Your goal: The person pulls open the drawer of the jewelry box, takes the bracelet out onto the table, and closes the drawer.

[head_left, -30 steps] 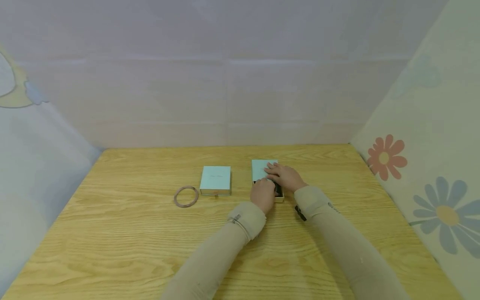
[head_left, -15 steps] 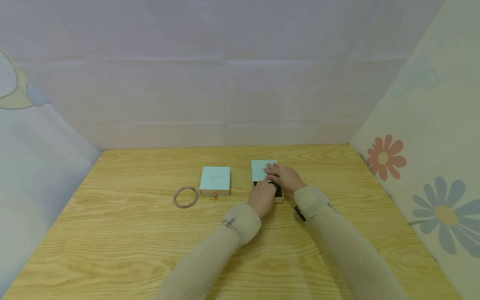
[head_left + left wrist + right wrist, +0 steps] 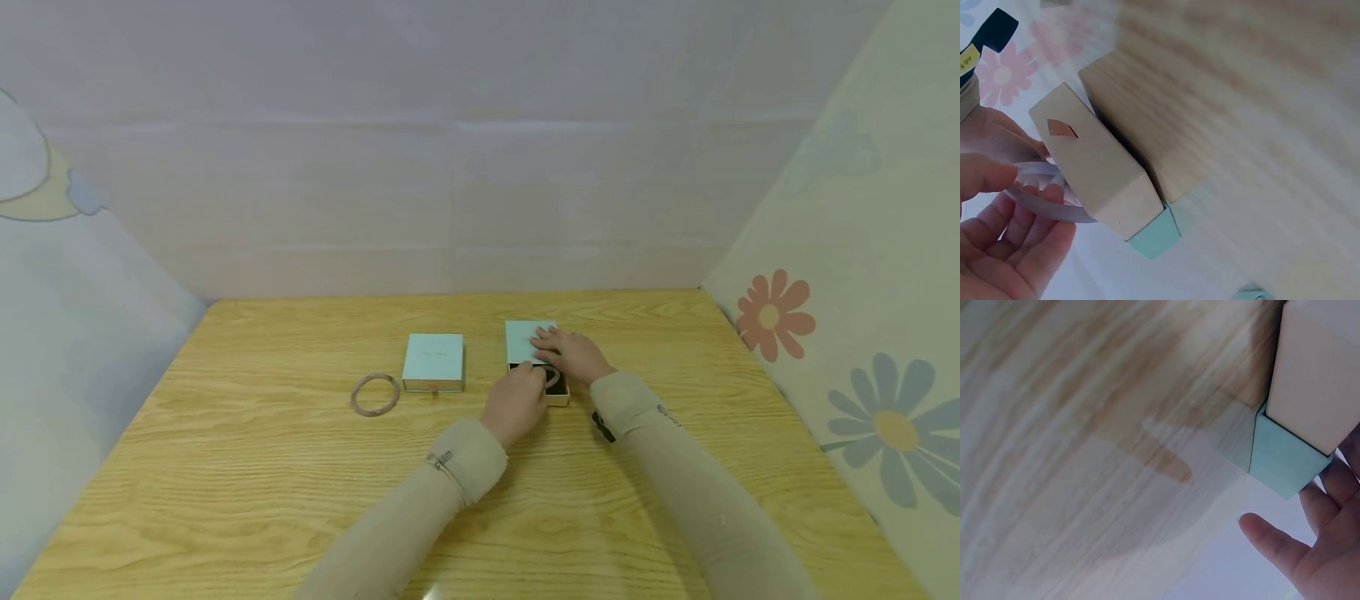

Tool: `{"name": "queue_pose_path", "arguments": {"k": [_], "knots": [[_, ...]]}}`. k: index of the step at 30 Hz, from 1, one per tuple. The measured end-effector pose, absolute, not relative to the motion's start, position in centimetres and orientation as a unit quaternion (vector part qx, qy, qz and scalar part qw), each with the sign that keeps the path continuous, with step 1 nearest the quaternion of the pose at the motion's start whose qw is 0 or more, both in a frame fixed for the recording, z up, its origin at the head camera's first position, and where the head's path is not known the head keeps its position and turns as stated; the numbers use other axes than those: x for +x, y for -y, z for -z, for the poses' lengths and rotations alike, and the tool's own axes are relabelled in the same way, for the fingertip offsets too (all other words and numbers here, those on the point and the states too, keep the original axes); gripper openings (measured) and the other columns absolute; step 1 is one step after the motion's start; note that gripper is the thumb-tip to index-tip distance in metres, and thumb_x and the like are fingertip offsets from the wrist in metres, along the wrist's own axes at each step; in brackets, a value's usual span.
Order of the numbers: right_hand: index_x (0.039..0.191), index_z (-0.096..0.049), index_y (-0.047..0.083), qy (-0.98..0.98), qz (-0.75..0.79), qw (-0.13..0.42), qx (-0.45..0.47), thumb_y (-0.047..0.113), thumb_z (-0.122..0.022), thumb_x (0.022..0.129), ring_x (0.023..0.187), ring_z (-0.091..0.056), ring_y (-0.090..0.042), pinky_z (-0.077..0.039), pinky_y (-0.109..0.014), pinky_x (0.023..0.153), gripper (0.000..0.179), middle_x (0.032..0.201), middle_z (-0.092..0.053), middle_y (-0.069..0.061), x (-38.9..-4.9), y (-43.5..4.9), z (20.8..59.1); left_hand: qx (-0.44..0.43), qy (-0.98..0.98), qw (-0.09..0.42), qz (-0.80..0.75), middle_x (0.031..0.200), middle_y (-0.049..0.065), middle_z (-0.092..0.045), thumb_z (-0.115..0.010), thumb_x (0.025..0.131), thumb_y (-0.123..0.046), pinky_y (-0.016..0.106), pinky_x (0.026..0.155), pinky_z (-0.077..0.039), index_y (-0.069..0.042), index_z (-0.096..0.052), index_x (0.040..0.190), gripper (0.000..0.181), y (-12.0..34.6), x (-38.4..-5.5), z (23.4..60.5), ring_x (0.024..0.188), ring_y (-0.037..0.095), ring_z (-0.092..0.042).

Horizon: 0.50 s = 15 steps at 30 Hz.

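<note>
A pale bangle [image 3: 1054, 209] is pinched between thumb and fingers of my left hand [image 3: 517, 402]. Part of the bangle lies inside the cream drawer [image 3: 558, 401] of a mint-green jewelry box, over its dark lining. That drawer is pulled partway out towards me, its ribbon tab [image 3: 1061, 128] visible in the left wrist view. My right hand [image 3: 573, 356] rests with fairly straight fingers on the box's mint sleeve [image 3: 519, 339]; in the right wrist view its thumb [image 3: 1266, 537] stands apart from the sleeve.
A second mint box [image 3: 433, 357], its drawer closed, stands to the left. Beside it, a brownish-pink bangle [image 3: 375, 412] lies flat on the wooden table [image 3: 300, 500]. Fabric walls surround the back and sides.
My left hand has shifted left and slightly towards me, showing more of the bangle and the drawer's dark inside. The right hand stays on the sleeve.
</note>
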State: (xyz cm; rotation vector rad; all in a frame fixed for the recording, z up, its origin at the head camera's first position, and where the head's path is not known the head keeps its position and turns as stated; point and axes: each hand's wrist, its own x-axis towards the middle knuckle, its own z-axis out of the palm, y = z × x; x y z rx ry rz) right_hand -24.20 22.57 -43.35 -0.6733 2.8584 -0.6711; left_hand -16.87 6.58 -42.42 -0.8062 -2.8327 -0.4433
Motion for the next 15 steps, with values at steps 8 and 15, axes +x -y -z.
{"name": "queue_pose_path", "arguments": {"k": [8, 15], "knots": [[0.139, -0.051, 0.000, -0.944, 0.232, 0.059, -0.227, 0.020, -0.054, 0.100, 0.138, -0.032, -0.039, -0.029, -0.055, 0.111, 0.043, 0.148, -0.038, -0.020, -24.1, -22.6, 43.4, -0.272, 0.916, 0.119, 0.270, 0.089, 0.006, -0.063, -0.062, 0.096, -0.009, 0.017, 0.067, -0.051, -0.003, -0.071, 0.098, 0.011, -5.2, -16.1, 43.2, 0.078, 0.015, -0.061], [0.138, -0.051, -0.001, -0.946, 0.224, 0.052, -0.231, 0.019, -0.055, 0.100, 0.138, -0.032, -0.040, -0.030, -0.055, 0.110, 0.043, 0.147, -0.038, -0.021, -24.0, -22.4, 43.1, -0.197, 0.878, 0.072, 0.431, 0.098, 0.010, -0.064, -0.058, 0.098, -0.009, 0.025, 0.073, -0.054, 0.001, -0.069, 0.105, 0.017, -4.2, -15.9, 43.1, 0.086, 0.020, -0.062]]}}
